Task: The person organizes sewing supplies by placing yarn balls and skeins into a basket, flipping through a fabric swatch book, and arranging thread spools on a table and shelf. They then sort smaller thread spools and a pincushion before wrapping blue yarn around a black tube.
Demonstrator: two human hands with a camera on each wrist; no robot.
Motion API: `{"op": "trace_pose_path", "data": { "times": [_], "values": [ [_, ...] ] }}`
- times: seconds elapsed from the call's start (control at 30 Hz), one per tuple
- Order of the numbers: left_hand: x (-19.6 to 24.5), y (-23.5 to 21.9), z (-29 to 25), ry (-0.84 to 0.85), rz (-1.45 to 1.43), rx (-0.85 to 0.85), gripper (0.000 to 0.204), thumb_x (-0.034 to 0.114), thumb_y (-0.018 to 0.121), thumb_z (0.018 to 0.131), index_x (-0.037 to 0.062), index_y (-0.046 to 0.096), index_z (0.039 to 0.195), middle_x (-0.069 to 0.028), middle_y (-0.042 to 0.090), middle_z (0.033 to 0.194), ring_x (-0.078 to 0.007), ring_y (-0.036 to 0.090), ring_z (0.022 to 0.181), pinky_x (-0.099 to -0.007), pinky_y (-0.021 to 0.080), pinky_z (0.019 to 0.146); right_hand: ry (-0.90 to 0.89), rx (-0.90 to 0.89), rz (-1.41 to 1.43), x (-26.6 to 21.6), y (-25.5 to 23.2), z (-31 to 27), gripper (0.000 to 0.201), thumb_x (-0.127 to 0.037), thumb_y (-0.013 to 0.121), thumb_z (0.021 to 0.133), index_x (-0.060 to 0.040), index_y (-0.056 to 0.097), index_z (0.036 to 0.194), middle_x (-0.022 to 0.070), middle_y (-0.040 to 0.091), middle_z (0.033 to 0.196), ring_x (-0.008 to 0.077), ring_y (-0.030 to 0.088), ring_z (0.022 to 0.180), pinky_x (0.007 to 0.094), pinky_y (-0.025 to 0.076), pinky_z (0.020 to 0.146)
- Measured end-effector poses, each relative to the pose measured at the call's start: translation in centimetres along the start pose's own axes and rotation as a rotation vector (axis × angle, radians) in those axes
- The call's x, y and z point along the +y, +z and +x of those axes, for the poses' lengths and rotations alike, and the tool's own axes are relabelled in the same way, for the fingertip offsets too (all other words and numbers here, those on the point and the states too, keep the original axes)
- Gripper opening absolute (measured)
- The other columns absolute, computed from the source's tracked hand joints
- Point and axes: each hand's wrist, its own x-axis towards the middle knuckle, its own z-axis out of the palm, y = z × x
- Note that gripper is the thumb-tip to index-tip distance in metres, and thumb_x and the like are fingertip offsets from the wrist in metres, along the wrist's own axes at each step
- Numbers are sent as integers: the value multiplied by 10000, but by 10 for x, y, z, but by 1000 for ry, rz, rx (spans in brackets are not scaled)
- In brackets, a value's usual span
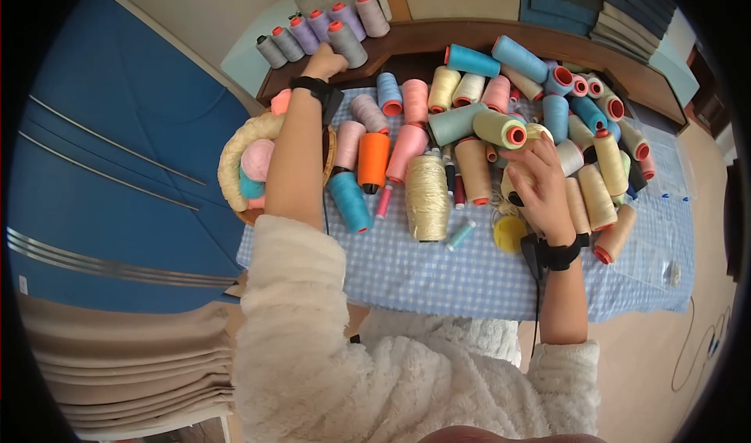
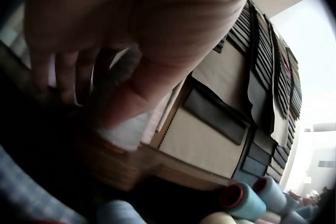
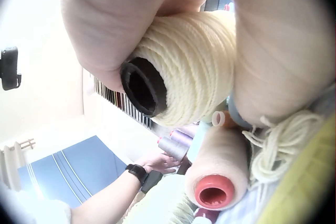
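On the dark shelf at the back left, the left hand point(image 1: 325, 62) is at the base of a grey thread cone point(image 1: 346, 45). The left wrist view has the thumb lying across a pale grey cone point(image 2: 128, 133), with the fingers on its far side. Several grey and lilac cones point(image 1: 303, 36) stand upright beside it. Over the table, the right hand point(image 1: 541, 189) grips a thick cream yarn cone point(image 3: 191, 66) with a black core, tilted on its side. Below that cone lie a peach cone point(image 3: 219, 166) with a red core and a loose cream yarn bundle point(image 3: 281, 148).
Many coloured cones, among them an orange one point(image 1: 373, 161), crowd the blue checked cloth point(image 1: 438, 279). A basket point(image 1: 332, 157) with yarn balls sits at the left. A yellow disc point(image 1: 510, 234) lies near the right hand. Fabric samples point(image 1: 461, 3) hang behind the shelf.
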Motion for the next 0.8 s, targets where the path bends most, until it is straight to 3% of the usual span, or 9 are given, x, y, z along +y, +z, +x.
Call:
{"op": "trace_pose_path", "data": {
  "times": [0.07,0.2,0.3,0.4,0.5,0.63,0.67,0.77,0.8],
  "values": [
    [-11,-16,7,-14,215,307,515,37,638,734,-62,576,1235,-193,691,1100,-309,677,1008,-385,514,900,-2,5,3,0,1,1,193,-111,658,850,-60,718,1027,102,613,959,316,588,992,520,316,1153],
    [-63,-49,60,2,100,652,604,83,642,785,7,502,1367,-205,664,1154,-332,637,1118,-405,488,964,46,-44,-16,2,0,0,197,-109,657,843,-54,720,1022,102,611,961,309,587,982,532,294,1172],
    [-14,-59,41,144,417,807,576,112,710,793,66,558,1346,-225,661,1190,-346,626,1150,-404,478,996,41,-33,-8,1,0,1,207,-106,660,835,-54,721,1026,101,613,973,307,586,984,537,287,1177],
    [21,-63,56,480,386,602,557,201,780,799,121,616,1326,-222,648,1262,-350,610,1198,-398,472,1017,42,-55,-19,0,-2,2,222,-95,669,812,-59,723,1024,100,616,991,310,582,997,533,293,1175],
    [27,-66,108,580,363,182,548,293,800,804,153,650,1313,-200,646,1295,-329,610,1205,-392,480,1011,35,-49,-24,2,-1,3,235,-92,673,797,-60,725,1024,100,617,995,309,582,1002,524,308,1165],
    [62,-42,139,435,440,25,612,364,784,808,177,612,1365,-156,657,1302,-306,609,1229,-422,475,1017,26,-54,-27,2,-2,4,259,-95,680,785,-65,727,1038,98,616,997,309,583,1005,514,329,1147],
    [104,-34,95,371,381,-132,491,273,714,878,27,602,1289,-188,669,1222,-310,610,1167,-410,495,971,24,-56,-30,2,-2,4,264,-96,682,784,-66,728,1042,98,615,997,310,584,1006,513,332,1144],
    [91,-17,128,418,655,-180,576,217,775,825,7,577,1324,-199,663,1248,-309,614,1185,-395,499,982,25,-61,-25,4,-2,4,283,-97,690,776,-73,730,1055,95,613,993,308,587,1016,517,330,1143],
    [93,-4,144,242,1003,-93,642,412,767,804,188,588,1379,-102,660,1315,-325,611,1231,-465,465,1017,24,-61,-25,5,-2,4,290,-97,693,773,-76,730,1060,93,613,990,307,589,1021,519,328,1145]
  ]
}}
